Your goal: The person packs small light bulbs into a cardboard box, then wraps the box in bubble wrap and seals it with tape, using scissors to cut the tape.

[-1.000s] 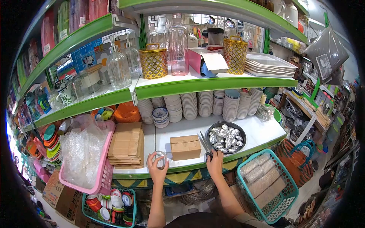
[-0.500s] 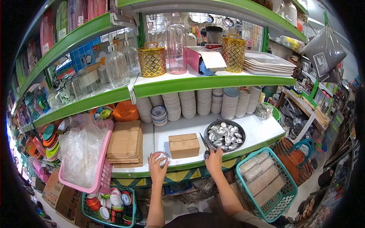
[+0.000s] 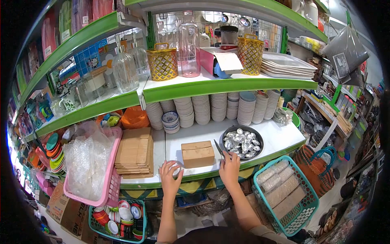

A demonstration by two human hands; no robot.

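My left hand (image 3: 170, 179) is curled around a small round roll of what looks like clear tape (image 3: 177, 171) at the front edge of the white shelf. My right hand (image 3: 230, 168) is closed over the handles of dark scissors (image 3: 218, 148), whose blades point up and away. Between the hands, slightly farther back, stands a closed brown cardboard box (image 3: 198, 154). A dark round pan (image 3: 260, 139) holding several silver foil-wrapped pieces (image 3: 243, 142) sits just right of the scissors.
Flattened cardboard boxes (image 3: 134, 152) lie left, beside a pink basket (image 3: 115, 179) of bubble wrap. A teal basket (image 3: 260, 191) with wrapped packs stands right. Stacked bowls (image 3: 202, 110) line the back under a green-edged shelf (image 3: 227, 87).
The view has shifted slightly. My right hand has turned a little and covers more of the scissor handles. My left hand remains at the tape roll.
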